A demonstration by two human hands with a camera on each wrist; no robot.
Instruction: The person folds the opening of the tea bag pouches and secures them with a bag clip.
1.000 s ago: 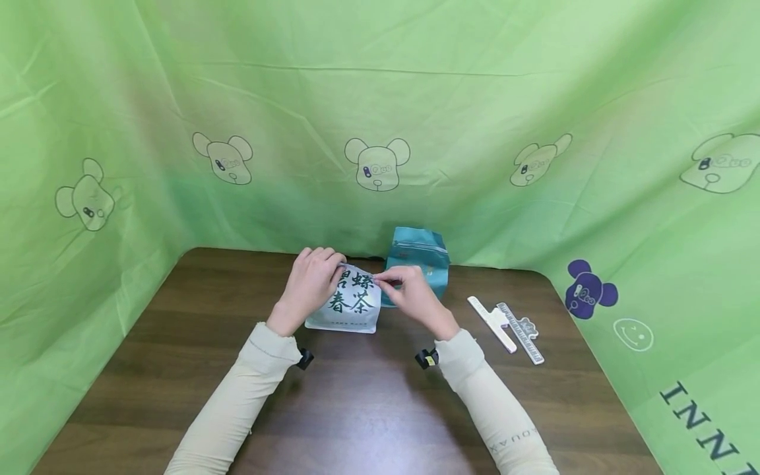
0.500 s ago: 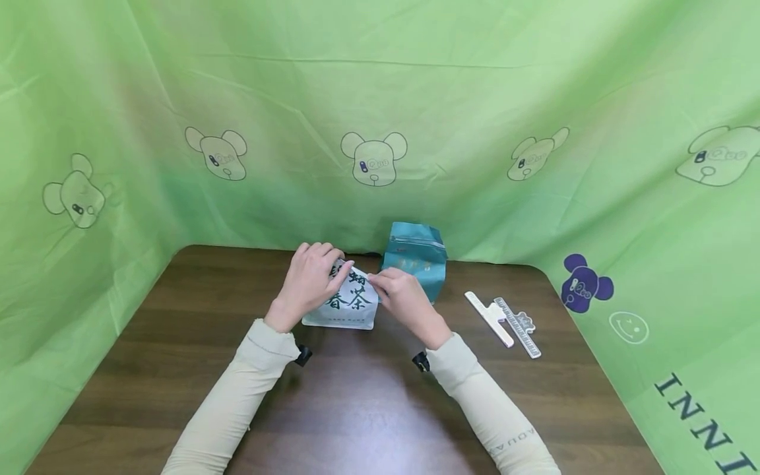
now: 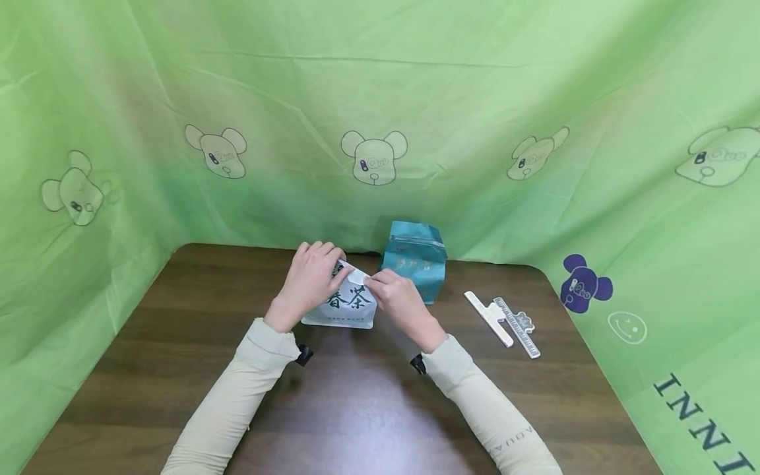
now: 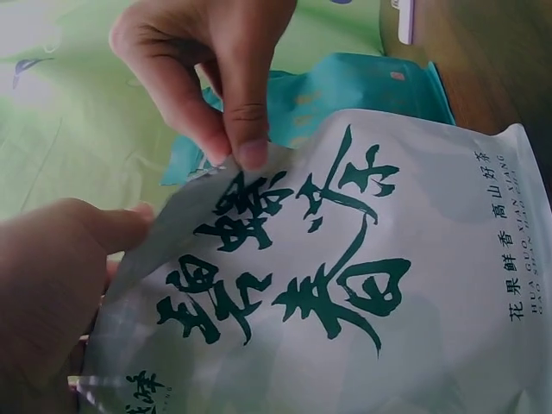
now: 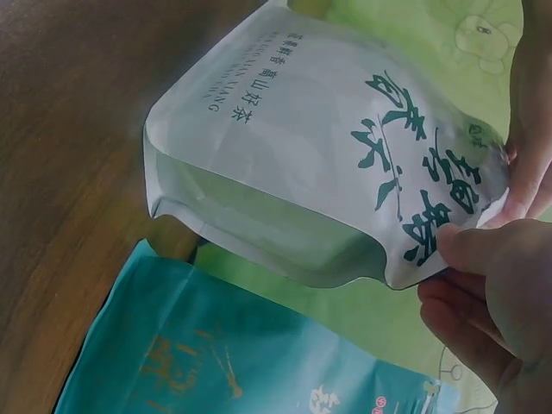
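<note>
A white tea bag (image 3: 341, 315) with large green Chinese characters stands on the table in front of me. My left hand (image 3: 310, 280) grips its top left, thumb in front and the other fingers mostly hidden behind. At the top right corner, my right hand (image 3: 402, 300) pinches the edge between thumb and fingers. The bag's top edge folds over toward me, covering part of the upper characters. In the left wrist view the right thumb and finger pinch the bag's rim (image 4: 207, 177). The right wrist view shows the bag's side gusset (image 5: 276, 220) bulging.
A teal bag (image 3: 418, 264) stands behind and to the right of the white one. Two white clips, a plain one (image 3: 489, 318) and one with ruler-like marks (image 3: 518, 328), lie on the wooden table (image 3: 356, 409) at right. A green cloth (image 3: 285, 86) hangs behind the table.
The white bag's top edge has been folded down toward me, hiding some characters seen before. The right hand has shifted slightly left and turned; the left hand keeps its grip.
</note>
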